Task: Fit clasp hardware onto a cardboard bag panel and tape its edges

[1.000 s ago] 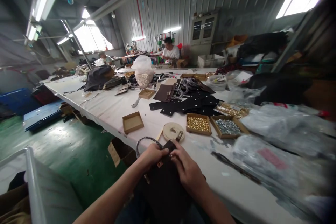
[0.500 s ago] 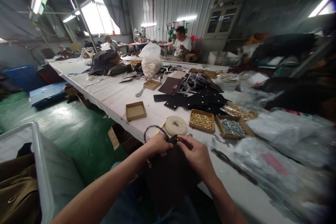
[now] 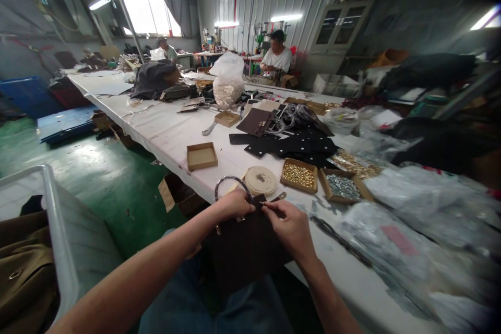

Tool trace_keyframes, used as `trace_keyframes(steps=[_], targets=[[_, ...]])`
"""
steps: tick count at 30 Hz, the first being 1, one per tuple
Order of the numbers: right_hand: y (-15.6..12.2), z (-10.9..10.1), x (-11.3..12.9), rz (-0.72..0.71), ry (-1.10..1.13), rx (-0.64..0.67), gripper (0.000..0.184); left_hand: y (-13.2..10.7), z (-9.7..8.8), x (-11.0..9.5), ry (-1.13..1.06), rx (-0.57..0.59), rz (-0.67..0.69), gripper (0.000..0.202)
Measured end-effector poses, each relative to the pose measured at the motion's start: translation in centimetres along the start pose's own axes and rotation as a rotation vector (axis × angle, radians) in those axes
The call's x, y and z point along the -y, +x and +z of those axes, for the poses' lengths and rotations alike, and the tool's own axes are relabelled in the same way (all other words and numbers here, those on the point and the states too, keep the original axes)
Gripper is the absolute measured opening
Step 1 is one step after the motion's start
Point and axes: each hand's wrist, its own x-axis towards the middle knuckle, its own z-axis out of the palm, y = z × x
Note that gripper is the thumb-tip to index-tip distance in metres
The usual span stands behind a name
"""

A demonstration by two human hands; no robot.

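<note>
A dark brown bag panel (image 3: 246, 250) lies over my lap, its top edge level with the table's front edge. My left hand (image 3: 237, 204) is closed on the panel's top edge. A ring-shaped handle (image 3: 230, 178) in clear wrapping arches up behind that hand, and small gold-coloured fittings (image 3: 240, 218) show below the fingers. My right hand (image 3: 289, 224) pinches a small shiny piece (image 3: 263, 202) at the panel's top corner; its exact kind is too small to tell. A roll of cream tape (image 3: 260, 180) lies just beyond the hands.
Cardboard trays hold gold-coloured rivets (image 3: 299, 175) and silver-coloured ones (image 3: 343, 187). A bare cardboard tray (image 3: 201, 156), black studded strips (image 3: 289, 146) and plastic bags (image 3: 403, 240) are on the white table (image 3: 164, 141). A grey bin (image 3: 78, 255) stands at left. Two people sit farther back.
The panel's upper part has spread flatter and its lower edge has risen. My right fingertips have drawn together at the corner and tilted down slightly. The view has shifted a little.
</note>
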Motion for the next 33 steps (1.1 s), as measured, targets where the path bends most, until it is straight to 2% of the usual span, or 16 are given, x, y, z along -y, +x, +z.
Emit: trace_keyframes(steps=[14,25,33], targets=[[-0.2,0.1,-1.3,0.105,0.066,0.022,0.019,0.5,-0.5,-1.1,0.073,-0.007,0.039,0.013],[-0.3,0.3,-2.0,0.202,0.19,0.033,0.023,1.7,-0.3,-0.6,0.095,0.008,0.078,0.012],[-0.8,0.5,-2.0,0.156,0.125,-0.023,0.021,2.5,-0.2,-0.5,0.134,0.015,0.071,0.011]])
